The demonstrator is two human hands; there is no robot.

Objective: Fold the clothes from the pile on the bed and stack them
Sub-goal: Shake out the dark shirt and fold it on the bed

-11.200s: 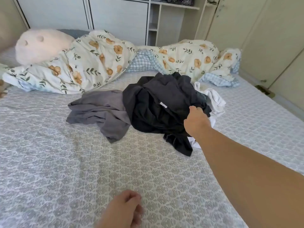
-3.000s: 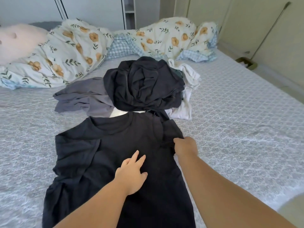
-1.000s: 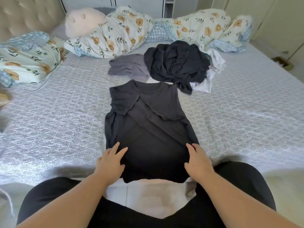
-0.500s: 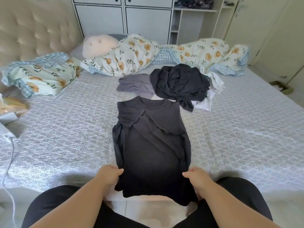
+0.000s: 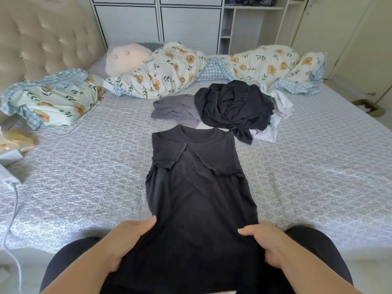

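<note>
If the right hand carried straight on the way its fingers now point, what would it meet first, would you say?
The right hand grips the hem of the black T-shirt, fingers pointing left across it. Going straight on, it would probably slide over that shirt's lower part and then meet the left hand at the opposite hem corner; depth is hard to judge.

bed (image 5: 307, 177), shirt (image 5: 197, 177), pile (image 5: 233, 105) (crumpled), duvet (image 5: 169, 71)

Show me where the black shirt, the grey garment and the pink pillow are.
black shirt (image 5: 197, 187): head view, chest area.
grey garment (image 5: 176, 109): head view, its middle.
pink pillow (image 5: 127, 57): head view, its front.
</note>
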